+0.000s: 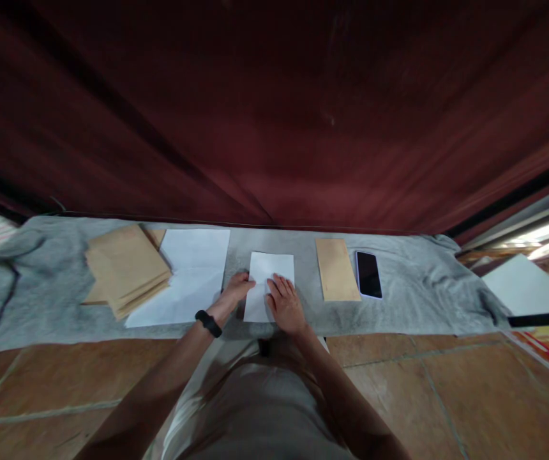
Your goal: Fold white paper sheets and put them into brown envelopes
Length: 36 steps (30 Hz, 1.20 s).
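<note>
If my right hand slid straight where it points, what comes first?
Your right hand would first cross the white paper beneath it, then grey cloth, then probably the dark red backdrop; depth is unclear.

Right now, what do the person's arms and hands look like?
The left forearm and right forearm show no sleeve. The left hand is ungloved, a black band around its wrist; the right hand is ungloved, its wrist bare.

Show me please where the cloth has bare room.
Widest: grey cloth right of the smartphone. Narrower: the strip between the white paper under the right hand and the brown envelope. Crowded: the left, where piled envelopes overlap larger paper.
</note>
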### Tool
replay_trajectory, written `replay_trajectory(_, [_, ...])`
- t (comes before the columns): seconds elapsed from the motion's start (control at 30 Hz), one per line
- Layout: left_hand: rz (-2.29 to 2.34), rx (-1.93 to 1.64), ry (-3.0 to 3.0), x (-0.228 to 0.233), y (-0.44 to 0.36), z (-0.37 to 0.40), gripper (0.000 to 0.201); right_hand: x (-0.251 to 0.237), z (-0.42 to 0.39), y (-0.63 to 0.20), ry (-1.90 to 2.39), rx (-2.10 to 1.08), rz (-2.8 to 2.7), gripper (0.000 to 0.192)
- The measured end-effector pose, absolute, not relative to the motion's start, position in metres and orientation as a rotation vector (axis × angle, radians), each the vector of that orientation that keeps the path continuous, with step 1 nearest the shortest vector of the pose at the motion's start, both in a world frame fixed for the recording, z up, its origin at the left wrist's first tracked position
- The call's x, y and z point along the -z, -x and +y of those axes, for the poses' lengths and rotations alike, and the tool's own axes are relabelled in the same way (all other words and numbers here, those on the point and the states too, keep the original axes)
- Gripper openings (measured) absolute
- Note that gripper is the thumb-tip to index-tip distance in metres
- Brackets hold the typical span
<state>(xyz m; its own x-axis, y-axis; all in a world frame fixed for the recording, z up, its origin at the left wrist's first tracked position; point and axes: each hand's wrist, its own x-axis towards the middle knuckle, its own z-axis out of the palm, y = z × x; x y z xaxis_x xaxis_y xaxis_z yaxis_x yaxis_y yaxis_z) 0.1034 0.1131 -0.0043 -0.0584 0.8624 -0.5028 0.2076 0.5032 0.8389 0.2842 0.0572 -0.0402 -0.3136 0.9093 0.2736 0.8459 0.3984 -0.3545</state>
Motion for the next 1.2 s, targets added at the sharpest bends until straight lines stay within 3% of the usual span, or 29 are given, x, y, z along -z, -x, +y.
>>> replay_trajectory(0.3, [1.650,-0.649,-1.048,0.004,-0.106,0.112,0.016,0.039,0.063,-0.272,1.520,-0.180,-2.249,0.044])
replay_trajectory(0.83, [1.937,-0.397,-1.507,0.007,-0.106,0.124,0.009,0.051,0.034,-0.326,1.551,-0.141,-2.233,0.050])
replay_trajectory(1.2, [2.002,-0.224,-1.627,-0.002,-0.109,0.115,0.016,0.047,0.036,-0.318,1.500,-0.182,-2.256,0.045])
